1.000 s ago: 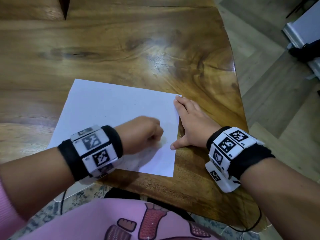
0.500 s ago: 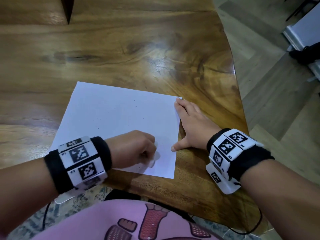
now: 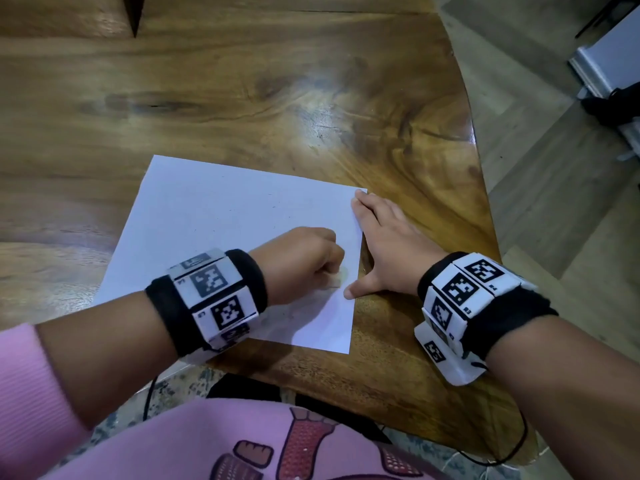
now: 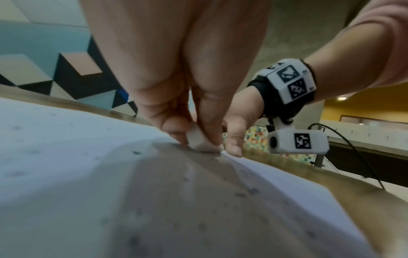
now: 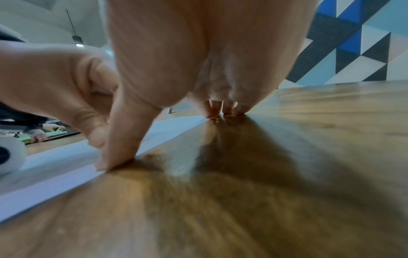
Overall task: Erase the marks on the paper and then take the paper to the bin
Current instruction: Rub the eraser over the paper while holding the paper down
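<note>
A white sheet of paper (image 3: 221, 220) lies flat on the wooden table (image 3: 242, 98), speckled with small dark crumbs. My left hand (image 3: 304, 261) pinches a small white eraser (image 4: 198, 141) and holds its end down on the paper (image 4: 66, 157) near the sheet's right edge. My right hand (image 3: 384, 247) lies flat on the table beside that edge, fingers straight, thumb (image 5: 114, 157) pressing the paper's (image 5: 55, 174) border. The bin is not in view.
The table's curved right edge (image 3: 481, 188) drops to a wood-look floor (image 3: 554, 202). A white and dark object (image 3: 609, 74) stands on the floor at far right. A black cable (image 3: 519, 441) hangs below my right wrist. A patterned wall (image 4: 55, 69) lies beyond the table.
My left hand with the eraser slid toward me over the paper half a second ago and has moved back up near the right edge. The right hand has stayed put.
</note>
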